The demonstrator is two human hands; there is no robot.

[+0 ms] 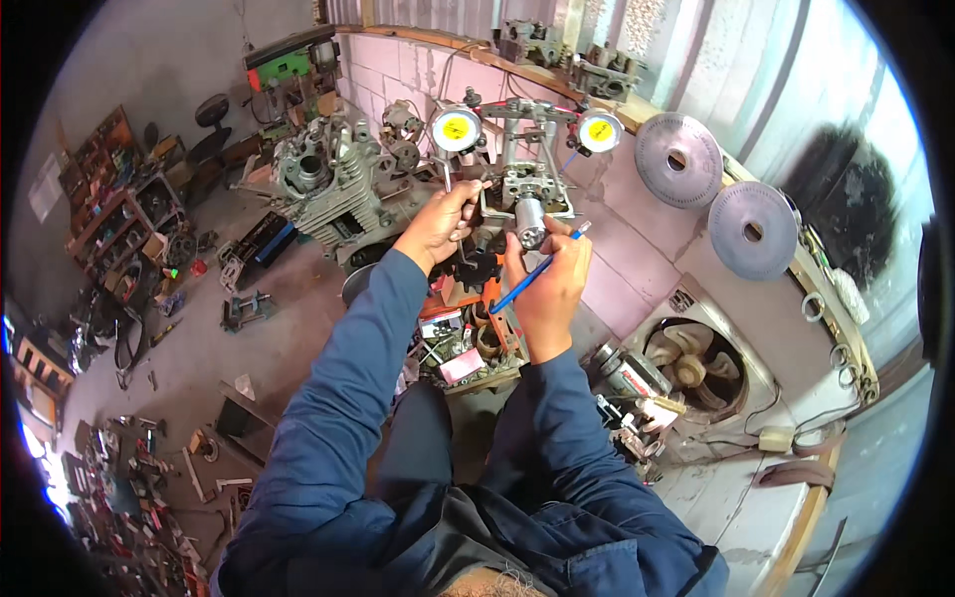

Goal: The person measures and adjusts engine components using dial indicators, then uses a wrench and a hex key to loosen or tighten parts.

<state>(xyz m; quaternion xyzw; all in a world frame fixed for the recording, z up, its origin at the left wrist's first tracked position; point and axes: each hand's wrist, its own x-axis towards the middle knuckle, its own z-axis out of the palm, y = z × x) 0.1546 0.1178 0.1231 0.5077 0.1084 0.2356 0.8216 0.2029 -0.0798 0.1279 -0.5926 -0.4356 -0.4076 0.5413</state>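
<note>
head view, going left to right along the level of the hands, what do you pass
engine block with cooling fins → left hand on the metal fixture → metal cylinder on the fixture → right hand holding a blue pen → two grey toothed discs on the wall

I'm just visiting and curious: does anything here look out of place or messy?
Yes. Tools and metal parts lie scattered loose over the floor at lower left, not on the shelves. On the bench, the measuring fixture with two dial gauges looks orderly.
</note>
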